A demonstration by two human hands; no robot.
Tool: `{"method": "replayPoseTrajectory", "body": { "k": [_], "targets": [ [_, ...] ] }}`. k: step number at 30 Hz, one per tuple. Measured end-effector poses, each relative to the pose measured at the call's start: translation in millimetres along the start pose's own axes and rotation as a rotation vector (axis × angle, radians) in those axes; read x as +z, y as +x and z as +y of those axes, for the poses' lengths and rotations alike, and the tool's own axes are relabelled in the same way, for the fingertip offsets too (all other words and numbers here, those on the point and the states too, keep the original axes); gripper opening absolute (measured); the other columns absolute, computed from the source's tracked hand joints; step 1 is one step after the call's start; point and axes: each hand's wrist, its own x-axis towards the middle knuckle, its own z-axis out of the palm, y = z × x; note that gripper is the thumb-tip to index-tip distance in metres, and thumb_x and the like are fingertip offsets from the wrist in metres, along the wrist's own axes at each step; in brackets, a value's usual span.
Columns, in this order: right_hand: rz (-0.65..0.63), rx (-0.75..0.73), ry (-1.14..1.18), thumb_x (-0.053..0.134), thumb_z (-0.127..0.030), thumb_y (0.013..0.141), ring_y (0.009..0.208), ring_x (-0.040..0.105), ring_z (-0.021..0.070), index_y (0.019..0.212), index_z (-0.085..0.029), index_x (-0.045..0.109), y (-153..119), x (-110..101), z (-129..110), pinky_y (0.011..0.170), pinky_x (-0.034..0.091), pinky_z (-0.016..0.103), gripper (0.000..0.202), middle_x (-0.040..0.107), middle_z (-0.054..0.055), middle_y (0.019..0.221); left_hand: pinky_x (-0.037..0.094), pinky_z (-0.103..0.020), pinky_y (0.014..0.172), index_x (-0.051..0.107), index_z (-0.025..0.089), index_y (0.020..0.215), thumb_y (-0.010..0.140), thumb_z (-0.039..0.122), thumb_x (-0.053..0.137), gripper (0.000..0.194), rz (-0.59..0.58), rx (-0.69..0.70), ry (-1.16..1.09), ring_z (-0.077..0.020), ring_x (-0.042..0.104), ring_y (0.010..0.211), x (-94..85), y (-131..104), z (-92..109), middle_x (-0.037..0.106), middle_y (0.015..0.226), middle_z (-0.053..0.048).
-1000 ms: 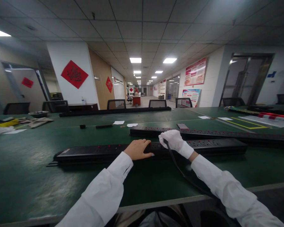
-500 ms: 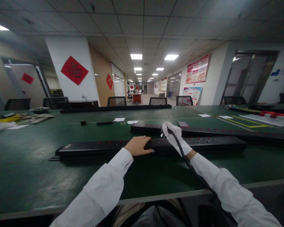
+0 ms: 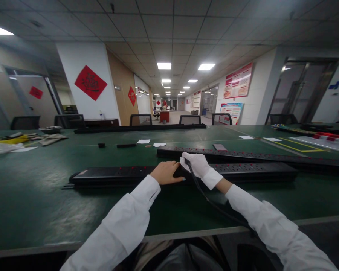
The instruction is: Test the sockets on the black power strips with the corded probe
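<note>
A long black power strip [image 3: 254, 172] with a row of sockets and small red parts lies across the green table in front of me. My bare left hand [image 3: 165, 173] grips it near its middle, fingers over the top and thumb along the near side. Just right of that, my white-gloved right hand [image 3: 197, 165] is closed round a power plug over the strip's sockets. The plug is hidden by the glove, so I cannot tell whether it sits in a socket. Its black cord [image 3: 200, 191] runs down past my right forearm to the table edge.
A second power strip [image 3: 274, 157] lies slantwise behind the first, with a phone [image 3: 220, 147] beyond it. Long black bars [image 3: 141, 128] lie along the far edge. White papers [image 3: 144, 141], a bowl [image 3: 50, 130] and a red-and-white item [image 3: 332, 139] are also on the table.
My right hand has moved left with the plug, from clear of my left hand to right beside it. The plug's prongs, visible before, are now hidden. My left hand keeps its hold.
</note>
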Motion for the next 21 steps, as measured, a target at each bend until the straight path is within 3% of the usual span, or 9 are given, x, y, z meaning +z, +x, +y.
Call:
{"method": "replayPoseTrajectory", "body": {
  "k": [7,13,21],
  "targets": [
    [0.023,-0.082,-0.181,0.030,-0.037,0.087,0.064,0.054,0.0118,0.084,-0.020,0.056,-5.2,-3.4,-10.7,0.060,0.030,0.021,0.031,0.063,0.002,0.073,0.044,-0.031,0.067,0.050,0.016,0.098,0.075,0.064,0.037,0.054,-0.026,-0.012,-0.010,-0.0213,0.058,0.079,0.0,1.7,0.6,0.059,0.093,-0.008],
    [-0.078,-0.197,-0.193,0.038,-0.033,0.084,0.066,0.054,0.0117,0.077,-0.018,0.056,-8.0,-4.1,-6.7,0.058,0.027,0.022,0.024,0.060,0.002,0.071,0.044,-0.031,0.070,0.050,0.017,0.099,0.076,0.062,0.038,0.052,-0.014,-0.002,-0.022,-0.0210,0.058,0.081,-0.1,1.5,0.5,0.059,0.093,-0.008],
    [-0.060,-0.112,-0.228,0.031,-0.037,0.087,0.067,0.053,0.0123,0.080,-0.018,0.055,-13.0,-2.9,-8.9,0.056,0.025,0.023,0.032,0.060,0.003,0.075,0.044,-0.030,0.071,0.050,0.018,0.097,0.077,0.059,0.040,0.047,-0.016,-0.002,-0.029,-0.0206,0.057,0.084,0.2,1.6,1.8,0.058,0.094,-0.007]
  ]
}}
